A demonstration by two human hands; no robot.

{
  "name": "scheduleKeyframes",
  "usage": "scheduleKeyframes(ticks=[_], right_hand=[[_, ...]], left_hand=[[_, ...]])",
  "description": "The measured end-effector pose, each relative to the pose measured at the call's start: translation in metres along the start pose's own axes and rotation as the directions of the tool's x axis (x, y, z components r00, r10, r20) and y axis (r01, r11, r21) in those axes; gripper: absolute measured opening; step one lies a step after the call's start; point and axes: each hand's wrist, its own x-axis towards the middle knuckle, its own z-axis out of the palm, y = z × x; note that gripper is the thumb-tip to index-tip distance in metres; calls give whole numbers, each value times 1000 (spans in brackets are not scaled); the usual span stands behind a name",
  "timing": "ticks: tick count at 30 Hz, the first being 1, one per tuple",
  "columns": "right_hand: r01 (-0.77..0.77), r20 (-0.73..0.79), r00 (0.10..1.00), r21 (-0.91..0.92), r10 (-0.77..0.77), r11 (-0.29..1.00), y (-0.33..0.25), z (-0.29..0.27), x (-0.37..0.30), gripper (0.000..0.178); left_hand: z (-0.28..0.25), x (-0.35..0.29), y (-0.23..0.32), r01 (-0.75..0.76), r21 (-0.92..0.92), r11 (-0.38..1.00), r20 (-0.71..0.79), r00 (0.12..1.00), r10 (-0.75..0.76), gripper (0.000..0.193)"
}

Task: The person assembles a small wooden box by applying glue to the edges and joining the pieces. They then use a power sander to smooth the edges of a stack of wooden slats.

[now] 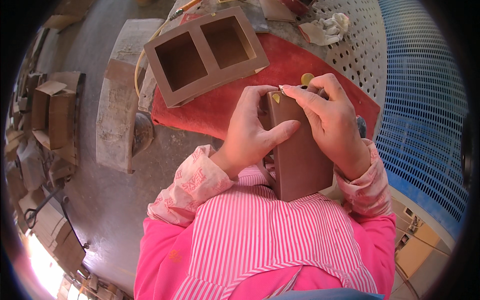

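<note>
Tilted upright against my striped apron is a brown box-like piece, its smooth side facing up toward me. My left hand is closed around its far left edge, the thumb lying across the side. At the far end my right hand has its fingers pinched together on the box's corner; a tiny pale bit shows at the fingertips, too small to name. Beside that corner is a small yellow mark. A yellow round thing shows just behind my right fingers. The box's far face is hidden.
A similar brown box with two open compartments rests on a red cloth. White gloves lie on the perforated metal surface beyond. Blue slotted panel stands at right; cardboard boxes are stacked at left.
</note>
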Motion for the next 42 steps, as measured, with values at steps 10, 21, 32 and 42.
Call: scheduleKeyframes(ticks=[10,21,32,42], right_hand=[[53,-26,998,-53,-54,997,-3,7,-10,45],[63,-12,998,-67,-64,996,-5,5,-7,45],[-28,113,993,119,15,992,8,-24,28,19],[26,234,972,11,-28,1000,6,-27,42,14]], left_hand=[[1,0,-2,-11,-9,1000,0,1000,11,69],[1,1,-1,4,-40,999,0,1000,-4,69],[0,1,1,2,-66,998,12,1000,-1,69],[1,0,-2,41,-141,989,17,999,-39,71]])
